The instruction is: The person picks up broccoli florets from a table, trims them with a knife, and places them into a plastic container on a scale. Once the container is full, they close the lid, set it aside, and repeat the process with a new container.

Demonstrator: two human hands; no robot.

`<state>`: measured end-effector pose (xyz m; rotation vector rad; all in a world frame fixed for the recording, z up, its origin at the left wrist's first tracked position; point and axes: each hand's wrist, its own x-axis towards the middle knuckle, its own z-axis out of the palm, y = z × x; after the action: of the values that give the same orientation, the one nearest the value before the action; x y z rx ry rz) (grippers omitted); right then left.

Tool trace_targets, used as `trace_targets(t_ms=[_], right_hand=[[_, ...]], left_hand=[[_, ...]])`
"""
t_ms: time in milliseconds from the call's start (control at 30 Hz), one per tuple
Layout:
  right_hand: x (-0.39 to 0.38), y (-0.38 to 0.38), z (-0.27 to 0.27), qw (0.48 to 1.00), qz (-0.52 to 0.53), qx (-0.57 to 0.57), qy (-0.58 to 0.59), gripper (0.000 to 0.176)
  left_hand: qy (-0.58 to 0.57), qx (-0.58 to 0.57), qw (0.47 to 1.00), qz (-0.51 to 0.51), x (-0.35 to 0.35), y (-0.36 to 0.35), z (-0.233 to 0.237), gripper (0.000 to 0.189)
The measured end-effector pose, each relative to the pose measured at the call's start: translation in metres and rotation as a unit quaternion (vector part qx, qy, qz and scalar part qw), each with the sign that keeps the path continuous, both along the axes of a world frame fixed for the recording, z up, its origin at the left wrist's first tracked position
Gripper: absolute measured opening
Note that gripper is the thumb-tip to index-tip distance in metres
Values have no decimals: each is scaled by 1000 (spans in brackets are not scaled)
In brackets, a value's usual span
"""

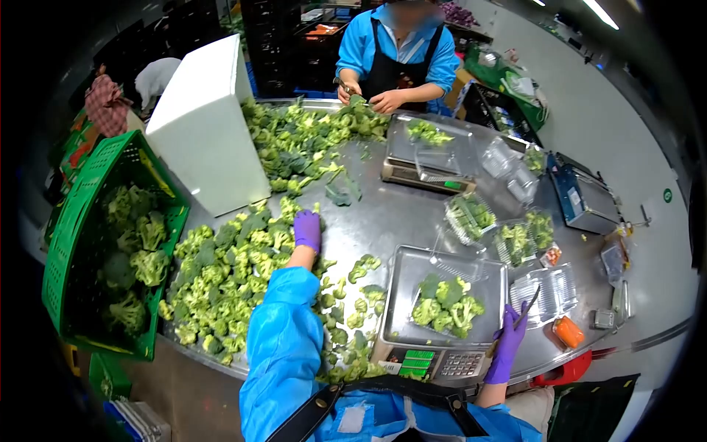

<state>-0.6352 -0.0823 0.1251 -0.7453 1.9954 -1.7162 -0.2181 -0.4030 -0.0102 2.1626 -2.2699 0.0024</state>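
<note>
My left hand (308,230), in a purple glove, reaches to the right edge of a heap of broccoli florets (243,254). Its fingers are curled together at the florets, and whatever lies under them is hidden. Beside the scale my right hand (507,345), also gloved in purple, is closed around a knife (529,303) with a dark, narrow blade pointing up and away. Several cut florets (446,304) rest on the metal pan of the near weighing scale (398,324), whose green display is lit. Loose florets (357,303) lie between the heap and the scale.
Opposite, a person (398,55) handles broccoli over a second pile (309,132) near another scale (420,175). A white box (210,125) and green crate (96,243) stand left. Clear plastic trays (545,293), packed broccoli (470,218) and an orange roll (568,332) lie right.
</note>
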Motion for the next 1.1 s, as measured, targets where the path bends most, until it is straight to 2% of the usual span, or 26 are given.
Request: trace_targets(t_ms=[33, 100, 133, 167, 200, 233, 300, 333, 367, 400, 433, 467, 500, 533, 567, 600, 633, 700, 833, 867, 900, 933, 1000, 1033, 1067, 1100], right_hand=[[3, 1, 5, 1000, 13, 18, -9, 52], [11, -2, 19, 999, 36, 29, 18, 49], [15, -2, 27, 997, 70, 21, 11, 45], [20, -1, 37, 994, 106, 17, 1, 43], [25, 0, 52, 989, 140, 42, -17, 42], [32, 3, 65, 986, 152, 61, -22, 42], [53, 7, 81, 958, 279, 57, -40, 40], [66, 11, 80, 949, 305, 59, -45, 39], [81, 10, 79, 941, 331, 54, -50, 37], [99, 9, 94, 905, 401, 127, -71, 33], [110, 8, 79, 879, 457, 131, -41, 31], [126, 7, 72, 854, 509, 112, -6, 31], [143, 5, 63, 829, 555, 57, 43, 31], [155, 5, 40, 818, 569, 75, 31, 31], [168, 5, 34, 815, 563, 110, 80, 32], [175, 7, 12, 808, 557, 65, 183, 36], [179, 8, 3, 791, 565, 76, 224, 43], [190, 15, -6, 806, 550, 14, 220, 40], [195, 26, -17, 767, 579, 43, 271, 28], [192, 28, -31, 739, 598, 77, 302, 29], [189, 29, -38, 708, 614, 110, 332, 31], [186, 30, -34, 708, 624, 125, 307, 28], [157, 39, -73, 702, 616, 144, 326, 29], [155, 38, -76, 696, 607, 168, 345, 31], [153, 38, -78, 696, 608, 165, 344, 31], [151, 38, -56, 729, 616, 188, 233, 33]], left_hand=[[0, 41, 999, -3, -2, 5, 16, 53], [-10, 32, 999, -4, -6, 26, 41, 48], [158, -79, 984, 5, -4, 38, 47, 30], [314, -187, 931, 20, 0, 52, 52, 16], [531, -100, 840, 48, 7, 60, 56, 18], [716, -15, 693, 80, 15, 72, 61, 20], [930, 74, 357, 36, 18, 127, 92, 30], [950, 86, 299, -3, 17, 157, 109, 50], [969, 153, 190, -33, 16, 183, 124, 59], [974, 166, 150, -30, 12, 209, 139, 62], [977, 180, 109, -28, 8, 233, 145, 65], [969, 168, 178, 31, 5, 253, 133, 66], [955, 176, 236, 32, 1, 272, 130, 60], [942, 164, 283, 78, -7, 293, 130, 51], [924, 156, 328, 124, -15, 313, 129, 42], [914, 169, 333, 161, -18, 330, 123, 33], [896, 183, 362, 181, -24, 346, 128, 37], [867, 201, 380, 252, -32, 370, 129, 45], [854, 212, 437, 184, -46, 393, 130, 46], [785, 278, 498, 241, -41, 398, 136, 51], [786, 277, 498, 242, -40, 402, 134, 51], [831, 250, 452, 209, -38, 406, 133, 53], [886, 216, 379, 160, -25, 408, 145, 53], [889, 182, 395, 145, -22, 407, 163, 55], [867, 171, 454, 115, -18, 403, 161, 56], [842, 160, 509, 85, -14, 396, 159, 57]])
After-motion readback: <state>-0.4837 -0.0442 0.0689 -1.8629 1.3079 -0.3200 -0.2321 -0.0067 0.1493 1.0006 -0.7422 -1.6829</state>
